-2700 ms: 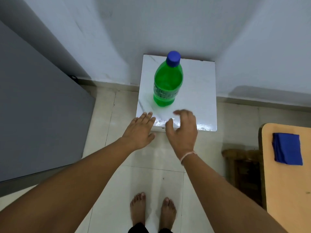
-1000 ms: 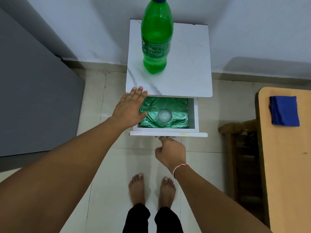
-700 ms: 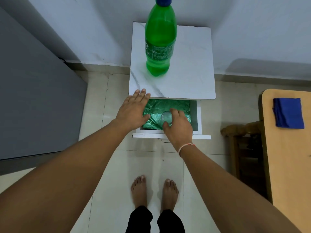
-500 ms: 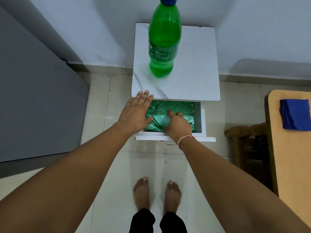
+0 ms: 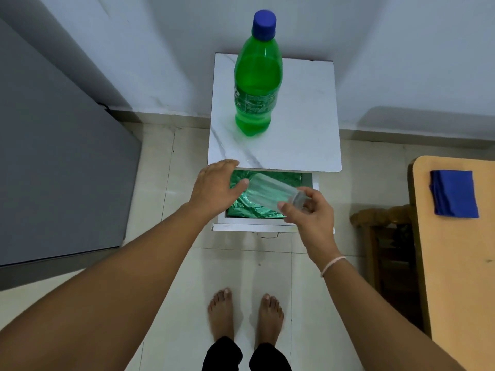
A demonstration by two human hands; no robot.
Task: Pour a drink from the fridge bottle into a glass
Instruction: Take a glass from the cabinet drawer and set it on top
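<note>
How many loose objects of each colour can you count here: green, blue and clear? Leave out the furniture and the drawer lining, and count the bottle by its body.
Green: 1, the bottle standing on the cabinet top
Blue: 1, the folded cloth on the table
Clear: 1, the glass, tilted, held by the right hand
Total: 3

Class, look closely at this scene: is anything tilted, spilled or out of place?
Only the glass is tilted: the right hand holds it almost on its side above the open drawer. The bottle stands upright, capped; nothing is spilled.
</note>
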